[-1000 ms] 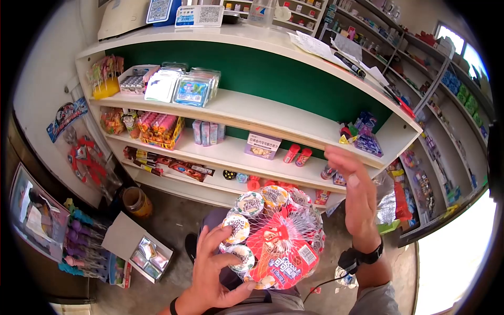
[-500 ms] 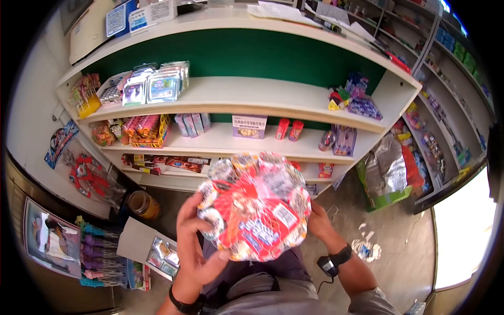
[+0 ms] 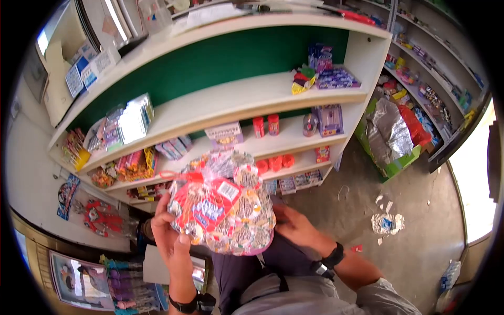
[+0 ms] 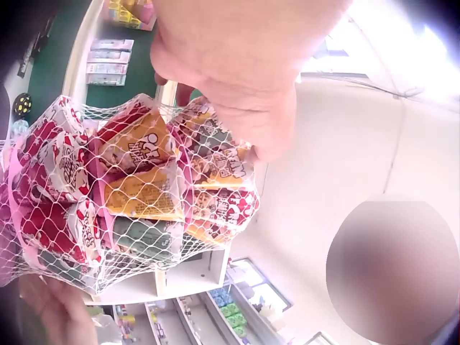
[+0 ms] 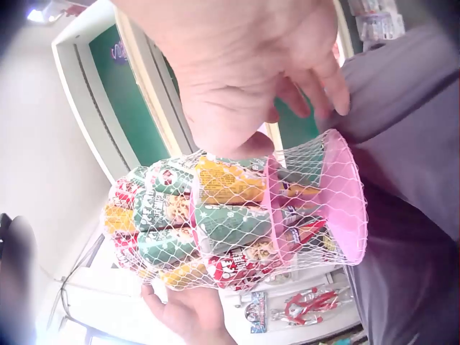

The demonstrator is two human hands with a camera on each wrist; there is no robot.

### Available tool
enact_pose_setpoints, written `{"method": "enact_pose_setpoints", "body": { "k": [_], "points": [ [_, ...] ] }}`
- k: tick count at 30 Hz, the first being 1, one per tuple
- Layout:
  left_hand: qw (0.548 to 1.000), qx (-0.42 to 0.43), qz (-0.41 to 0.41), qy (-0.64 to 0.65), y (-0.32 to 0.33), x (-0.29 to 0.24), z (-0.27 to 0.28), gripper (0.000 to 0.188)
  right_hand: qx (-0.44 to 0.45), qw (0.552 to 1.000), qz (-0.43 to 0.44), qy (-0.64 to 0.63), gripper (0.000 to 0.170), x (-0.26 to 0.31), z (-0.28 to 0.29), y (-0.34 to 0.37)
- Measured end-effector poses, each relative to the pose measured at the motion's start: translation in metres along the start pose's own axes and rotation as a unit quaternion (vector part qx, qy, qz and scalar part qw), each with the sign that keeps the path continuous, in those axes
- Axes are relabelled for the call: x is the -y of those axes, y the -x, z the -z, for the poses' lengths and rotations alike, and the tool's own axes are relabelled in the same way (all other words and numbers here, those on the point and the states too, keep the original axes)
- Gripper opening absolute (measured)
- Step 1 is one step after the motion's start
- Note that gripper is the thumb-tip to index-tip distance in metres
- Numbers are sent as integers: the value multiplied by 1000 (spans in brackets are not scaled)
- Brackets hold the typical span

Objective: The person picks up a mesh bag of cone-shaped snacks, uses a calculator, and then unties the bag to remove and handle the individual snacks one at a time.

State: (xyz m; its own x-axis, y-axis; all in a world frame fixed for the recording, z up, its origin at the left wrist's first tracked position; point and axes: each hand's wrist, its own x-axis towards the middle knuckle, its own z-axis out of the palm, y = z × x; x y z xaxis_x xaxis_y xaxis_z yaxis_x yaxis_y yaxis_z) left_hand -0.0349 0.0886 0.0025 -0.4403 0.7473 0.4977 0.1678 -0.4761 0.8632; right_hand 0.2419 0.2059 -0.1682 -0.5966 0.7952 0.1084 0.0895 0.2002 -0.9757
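Observation:
A white net pack of snack cones point(image 3: 231, 210), wrapped in red, yellow and green paper, is held up in front of the person's lap. Its top faces the head camera and bears a red label with a barcode point(image 3: 228, 189). The left hand point(image 3: 170, 231) grips the pack's left side, thumb in front and fingers along the edge. Against the opposite side rests the right hand point(image 3: 299, 227), its thumb at the net and its other fingers loosely extended, as the right wrist view shows. A pink disc base point(image 5: 345, 198) closes the pack's lower end there.
A white shelf unit point(image 3: 220, 113) with a green back stands just ahead, holding boxed and bagged goods. At right are a green box point(image 3: 391, 163) with silver foil in it and more shelves. Hair ties point(image 3: 128, 283) and an open carton point(image 3: 160, 265) lie at lower left.
The right hand, raised beside the pack at first, has come to its right side. The pack has turned and shifted left, its label with it. The head view has swung to the right.

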Motion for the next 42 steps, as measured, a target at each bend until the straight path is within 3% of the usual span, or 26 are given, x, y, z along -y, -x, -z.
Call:
{"method": "enact_pose_setpoints", "body": {
  "k": [2,4,9,12,13,15,17,18,20,22,24,26,28,29,30,32,33,36,37,40,42],
  "points": [
    [1000,6,-4,23,1,2,1,53,33,995,-58,80,72,42,7,2],
    [1000,7,9,13,4,-3,-1,56,24,976,60,210,82,31,3,3],
    [998,0,-45,-43,14,0,6,109,17,961,164,224,86,18,-22,-7],
    [998,-60,-5,8,19,4,13,106,19,946,212,242,87,5,-35,-14],
    [996,-31,-20,77,19,19,25,88,39,960,179,211,87,4,-37,-11],
    [943,-108,224,220,35,35,39,68,57,953,196,223,88,-1,-41,-8],
    [968,16,235,84,66,75,64,53,61,961,186,197,87,1,-48,-11],
    [978,23,202,47,78,104,63,53,56,977,134,155,86,3,-50,-12],
    [958,132,140,-214,105,118,66,55,57,996,13,68,85,7,-58,-3],
    [963,110,222,-102,113,124,48,53,43,996,24,77,84,21,-61,-3],
    [971,104,143,-162,117,136,43,52,28,990,28,134,84,27,-63,-8],
    [972,58,222,49,116,129,40,52,39,991,49,119,80,45,-66,-12],
    [901,-10,287,325,113,131,35,50,35,990,78,110,78,47,-67,-12],
    [968,143,190,-79,115,134,49,60,31,993,51,104,71,38,-70,-7],
    [973,128,150,-118,114,126,48,52,30,994,57,90,72,43,-72,-5],
    [973,123,193,25,137,176,65,68,30,995,67,61,75,57,-77,2],
    [970,104,207,79,139,168,66,70,62,991,69,100,78,49,-74,2],
    [970,90,185,128,113,113,56,76,-40,991,94,-87,76,118,-81,1],
    [972,99,168,134,104,94,52,79,-35,987,133,-80,80,133,-78,-3],
    [972,137,115,155,71,38,44,86,63,972,178,139,85,147,-37,-8],
    [968,185,73,153,45,-3,42,92,71,966,206,141,75,181,-27,-11]
  ]
}}
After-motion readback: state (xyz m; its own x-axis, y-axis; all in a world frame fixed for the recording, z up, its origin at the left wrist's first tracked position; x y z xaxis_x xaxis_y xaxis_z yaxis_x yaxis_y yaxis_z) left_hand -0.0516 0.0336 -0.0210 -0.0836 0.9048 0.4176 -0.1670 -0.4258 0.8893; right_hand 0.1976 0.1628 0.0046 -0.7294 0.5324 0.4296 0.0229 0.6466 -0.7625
